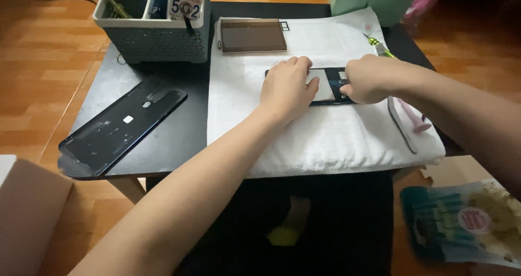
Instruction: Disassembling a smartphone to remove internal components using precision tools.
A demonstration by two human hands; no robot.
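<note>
We press our left hand (286, 89) flat, fingers together, on the opened phone (325, 86) lying on the white towel (325, 135) toward the table's (163, 151) far right edge. Our right hand (368, 79) curls closed over its right end (what it grips, we cannot tell).

Left hand (286, 89) flat, fingers spread; right hand (366, 79) fisted, knuckles up; forearms converging.

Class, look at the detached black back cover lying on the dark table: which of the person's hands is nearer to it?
Left. The left hand rests on the opened phone on the white towel, the back cover off to its left. The right hand is further right, on the phone's other end.
</note>
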